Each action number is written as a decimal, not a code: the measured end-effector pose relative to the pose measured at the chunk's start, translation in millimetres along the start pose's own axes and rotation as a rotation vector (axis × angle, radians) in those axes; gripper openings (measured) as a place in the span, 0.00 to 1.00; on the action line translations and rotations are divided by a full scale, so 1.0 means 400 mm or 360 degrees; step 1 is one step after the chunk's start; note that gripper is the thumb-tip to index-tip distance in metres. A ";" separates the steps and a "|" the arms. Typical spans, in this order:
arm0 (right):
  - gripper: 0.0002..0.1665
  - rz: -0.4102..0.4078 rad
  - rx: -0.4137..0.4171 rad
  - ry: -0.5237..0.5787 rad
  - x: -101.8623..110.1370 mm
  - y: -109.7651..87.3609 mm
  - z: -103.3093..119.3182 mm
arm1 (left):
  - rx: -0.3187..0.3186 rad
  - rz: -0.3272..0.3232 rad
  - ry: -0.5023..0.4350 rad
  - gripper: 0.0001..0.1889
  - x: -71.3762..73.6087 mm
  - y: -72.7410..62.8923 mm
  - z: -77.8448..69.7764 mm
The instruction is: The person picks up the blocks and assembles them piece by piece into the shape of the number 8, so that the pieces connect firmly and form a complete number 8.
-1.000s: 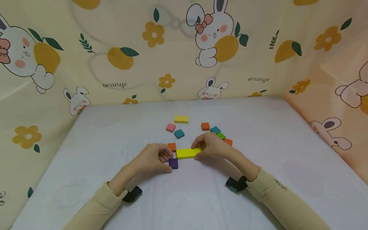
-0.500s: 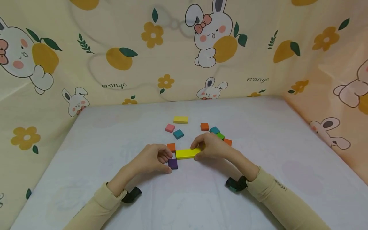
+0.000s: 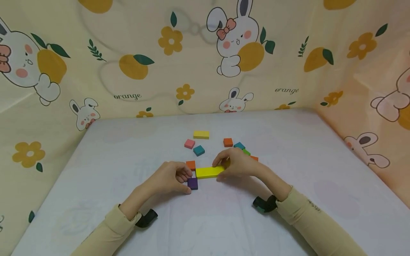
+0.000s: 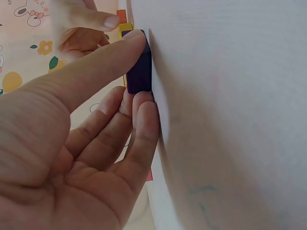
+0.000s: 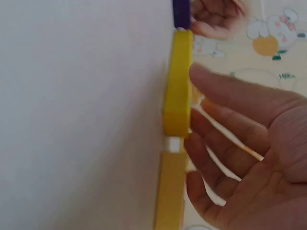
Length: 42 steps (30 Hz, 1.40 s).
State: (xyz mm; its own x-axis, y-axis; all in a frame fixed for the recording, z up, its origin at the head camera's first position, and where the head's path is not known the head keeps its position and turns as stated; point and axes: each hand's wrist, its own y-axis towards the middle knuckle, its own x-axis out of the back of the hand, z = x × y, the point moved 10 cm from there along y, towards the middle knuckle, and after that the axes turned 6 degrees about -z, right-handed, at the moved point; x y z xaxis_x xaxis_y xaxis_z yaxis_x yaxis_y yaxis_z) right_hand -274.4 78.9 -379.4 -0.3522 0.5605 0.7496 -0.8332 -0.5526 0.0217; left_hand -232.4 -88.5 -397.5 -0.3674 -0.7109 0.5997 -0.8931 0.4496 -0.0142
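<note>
My left hand [image 3: 168, 176] pinches a small purple block [image 3: 192, 184] on the white table, thumb at the near side and fingertips at the far side, as the left wrist view shows. Against its back right corner lies a long yellow block [image 3: 208, 172]; an orange block [image 3: 190, 165] sits just behind. Over the right end of the yellow block is my right hand [image 3: 238, 164]. Its thumb rests just off the near edge and its fingers are loosely bent at the far side. The right wrist view shows a second yellow block [image 5: 170, 191] near the fingertips.
Farther back lie a pale yellow block [image 3: 201, 134], a pink block [image 3: 189, 143] and a teal block [image 3: 199, 150]. An orange block [image 3: 228, 142] and another teal block [image 3: 239, 146] are beyond my right hand, which partly hides a green block [image 3: 246, 152] and an orange-red one [image 3: 254, 158].
My right thumb has eased slightly off the long yellow block's near edge. The left hand and the blocks stay put; the head view shifts a little.
</note>
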 end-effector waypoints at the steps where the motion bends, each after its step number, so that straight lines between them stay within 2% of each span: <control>1: 0.18 -0.0010 -0.0003 -0.0002 0.008 0.001 -0.005 | -0.0003 -0.0001 0.0000 0.21 0.000 0.000 0.000; 5: 0.15 -0.0091 -0.0040 0.0038 0.058 0.004 -0.027 | -0.0010 -0.0002 -0.0001 0.21 0.000 -0.001 -0.003; 10: 0.11 -0.0215 -0.0005 0.0079 0.133 0.007 -0.062 | 0.0001 0.0004 0.0004 0.21 0.005 -0.001 -0.006; 13: 0.12 -0.0268 -0.0087 0.0078 0.172 0.004 -0.101 | 0.0005 0.0005 0.0003 0.21 0.008 0.001 -0.008; 18: 0.13 -0.0285 -0.0237 0.0101 0.212 -0.007 -0.172 | 0.0006 0.0008 0.0011 0.21 0.010 0.001 -0.011; 24: 0.13 -0.0172 -0.0243 0.0215 0.210 -0.011 -0.226 | 0.0015 0.0010 0.0013 0.21 0.008 0.002 -0.009; 29: 0.13 -0.0057 -0.0225 0.0243 0.190 -0.011 -0.241 | 0.0024 0.0011 0.0002 0.21 0.007 0.002 -0.005; 42: 0.14 -0.0005 -0.0280 0.0239 0.179 -0.016 -0.253 | 0.0027 0.0012 -0.0015 0.22 -0.001 0.001 0.003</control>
State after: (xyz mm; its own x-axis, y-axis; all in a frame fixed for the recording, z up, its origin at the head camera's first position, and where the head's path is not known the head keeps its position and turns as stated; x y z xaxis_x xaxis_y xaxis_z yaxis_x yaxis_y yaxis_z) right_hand -337.4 184.9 -392.8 -0.3983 0.6547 0.6425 -0.8912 -0.4421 -0.1020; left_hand -232.8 -88.6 -398.6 -0.3763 -0.7126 0.5921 -0.8946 0.4457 -0.0320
